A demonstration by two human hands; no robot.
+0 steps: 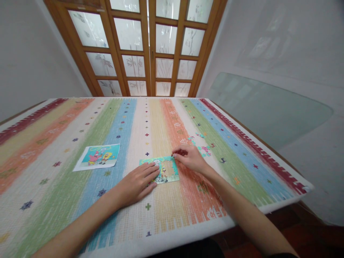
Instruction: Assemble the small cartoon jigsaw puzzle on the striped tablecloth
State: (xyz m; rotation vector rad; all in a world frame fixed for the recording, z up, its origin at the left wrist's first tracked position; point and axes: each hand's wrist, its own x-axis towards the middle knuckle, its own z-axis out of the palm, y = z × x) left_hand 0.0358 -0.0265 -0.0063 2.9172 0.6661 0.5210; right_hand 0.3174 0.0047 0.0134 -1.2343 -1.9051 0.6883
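Observation:
A small, partly built jigsaw puzzle (168,171) with a teal border lies on a striped cloth (80,200) covering the table. My left hand (138,182) rests flat on the puzzle's left part, fingers stretched out. My right hand (189,156) hovers at the puzzle's upper right corner, fingertips pinched together; what they pinch is too small to make out. Several loose puzzle pieces (203,147) lie scattered just beyond my right hand.
A printed cartoon reference picture (99,156) lies on the cloth to the left of the puzzle. Wooden doors with frosted glass panes (146,46) stand behind the table. A glass tabletop (266,107) leans on the right wall.

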